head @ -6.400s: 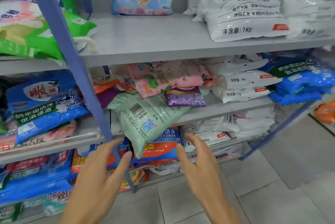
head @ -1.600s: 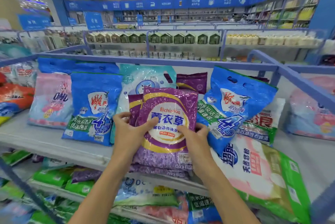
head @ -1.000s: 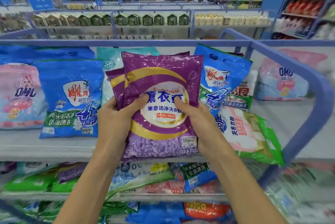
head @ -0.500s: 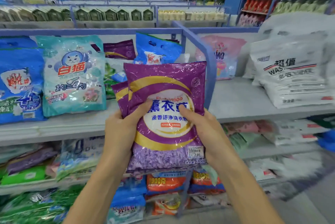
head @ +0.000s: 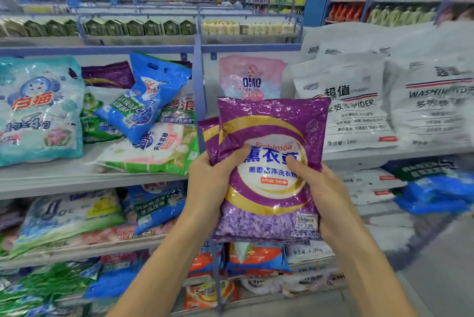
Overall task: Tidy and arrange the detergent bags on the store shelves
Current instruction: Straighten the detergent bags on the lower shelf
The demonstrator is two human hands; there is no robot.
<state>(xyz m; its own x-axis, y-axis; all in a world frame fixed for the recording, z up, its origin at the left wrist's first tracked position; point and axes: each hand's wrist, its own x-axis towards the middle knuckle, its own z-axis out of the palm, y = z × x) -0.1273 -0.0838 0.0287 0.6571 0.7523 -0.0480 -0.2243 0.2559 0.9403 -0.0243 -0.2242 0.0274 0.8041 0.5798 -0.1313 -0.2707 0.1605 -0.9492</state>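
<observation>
I hold a stack of purple detergent bags (head: 269, 137) upright in front of the shelves, one behind the other. My left hand (head: 213, 175) grips their left side with the thumb on the front. On the right side, my right hand (head: 320, 191) grips them the same way. Behind the stack a pink OMO bag (head: 252, 77) stands on the top shelf (head: 77, 175). Another purple bag (head: 107, 77) leans at the back of the left bay.
A blue upright post (head: 198, 81) splits the shelf bays. Left bay: teal cat bag (head: 41, 109), tilted blue bag (head: 143, 98), pink-green bag (head: 154, 152) lying flat. Right bay: large white bags (head: 351, 101). Lower shelves hold mixed bags. Grey floor at lower right.
I have carried the purple bags rightward along the shelf; they now sit in front of the post and the pink OMO bag. Both hands keep the same grip.
</observation>
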